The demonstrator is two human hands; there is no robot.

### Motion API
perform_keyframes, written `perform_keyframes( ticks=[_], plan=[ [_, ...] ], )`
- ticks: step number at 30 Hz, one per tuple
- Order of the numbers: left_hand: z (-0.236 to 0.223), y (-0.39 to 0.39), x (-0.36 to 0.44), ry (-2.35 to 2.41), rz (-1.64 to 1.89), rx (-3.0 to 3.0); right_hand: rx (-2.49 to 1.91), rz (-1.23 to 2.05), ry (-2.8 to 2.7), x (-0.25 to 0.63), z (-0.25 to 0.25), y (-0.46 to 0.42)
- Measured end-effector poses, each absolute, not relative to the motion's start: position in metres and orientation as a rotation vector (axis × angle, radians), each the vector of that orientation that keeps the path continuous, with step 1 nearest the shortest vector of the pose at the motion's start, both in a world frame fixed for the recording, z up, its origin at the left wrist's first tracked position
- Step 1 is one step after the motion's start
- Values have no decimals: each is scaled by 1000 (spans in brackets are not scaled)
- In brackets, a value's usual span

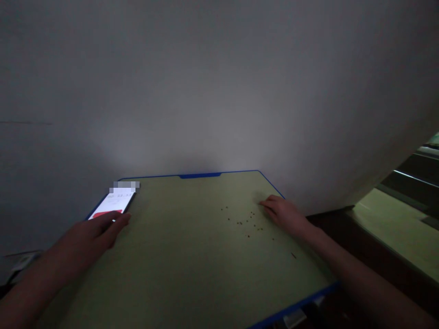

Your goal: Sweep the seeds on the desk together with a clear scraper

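A phone (pixel 118 199) with a lit white screen and a red area at its bottom lies at the table's far left corner. My left hand (pixel 99 230) is at the phone's near end, its fingers loosely stretched over the lower screen; I cannot tell whether they touch it. On the right of the table, my right hand (pixel 279 211) rests near the edge with thumb and fingertips pressed together. Whatever is between them is too small to make out. Several tiny dark bits (pixel 247 221) lie scattered just left of this hand. A thin dark stick-like piece (pixel 293 255) lies nearer to me.
The pale tabletop (pixel 171 256) has a blue rim and stands against a grey wall (pixel 206 91). Beyond the right edge is another pale surface (pixel 394 224) with dark flat things behind it. Under the front right edge, a pale object (pixel 295 318) shows dimly.
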State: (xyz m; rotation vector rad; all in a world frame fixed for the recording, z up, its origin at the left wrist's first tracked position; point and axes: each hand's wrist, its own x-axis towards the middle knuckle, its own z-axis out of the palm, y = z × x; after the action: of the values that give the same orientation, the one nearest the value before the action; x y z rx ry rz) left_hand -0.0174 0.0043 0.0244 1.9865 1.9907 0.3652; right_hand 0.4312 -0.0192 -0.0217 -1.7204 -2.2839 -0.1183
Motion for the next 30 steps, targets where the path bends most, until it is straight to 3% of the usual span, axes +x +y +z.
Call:
perform_keyframes(
  ticks=[9, 21, 30],
  plan=[
    [28, 0, -12, 1978, 378, 2033, -1611, -29, -2416, 398, -23, -66],
    [21, 4, -20, 1953, 305, 2066, -1921, 6, -1955, 424, -34, -109],
    [18, 6, -23, 1948, 280, 2074, -1856, -23, -2064, 396, -28, -92]
  ],
)
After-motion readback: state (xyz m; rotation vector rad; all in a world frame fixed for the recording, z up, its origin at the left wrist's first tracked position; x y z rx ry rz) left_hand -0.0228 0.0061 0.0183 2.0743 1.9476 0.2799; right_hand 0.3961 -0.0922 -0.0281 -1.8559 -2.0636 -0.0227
